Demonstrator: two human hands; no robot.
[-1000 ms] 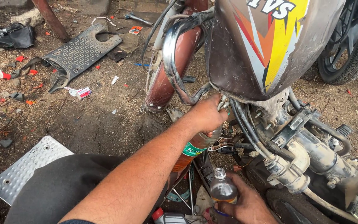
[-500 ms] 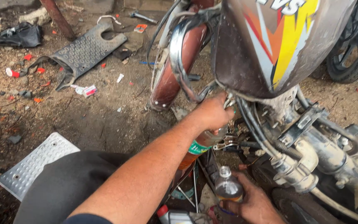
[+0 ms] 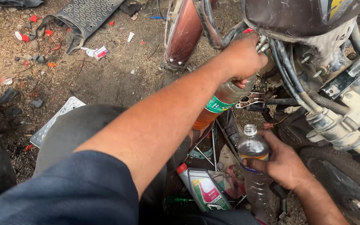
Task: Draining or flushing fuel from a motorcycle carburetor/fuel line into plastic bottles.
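Two bottles going: left hand (image 3: 240, 58) clamped an upturned bottle (image 3: 221, 102) under the motorcycle tank (image 3: 288, 16); right hand (image 3: 282, 164) gripped the clear bottle (image 3: 253, 166) mid-body. Probably light, oily-slick plastic.

Oil can (image 3: 203, 189) on ground left of open bottle (image 3: 253, 166); motorcycle engine (image 3: 338, 121) right.

Clear plastic bottle (image 3: 253, 166): glossy, open neck. Tilted bottle (image 3: 219, 104): transparent plastic, green paper label. Oil can (image 3: 203, 189): grey matt plastic, red cap. Exhaust pipe (image 3: 183, 35): rust-brown metal, dull. Perforated plate (image 3: 86, 16): matt grey metal. Ground (image 3: 105, 79): rough dirt. Hoses (image 3: 290, 79): black rubber.
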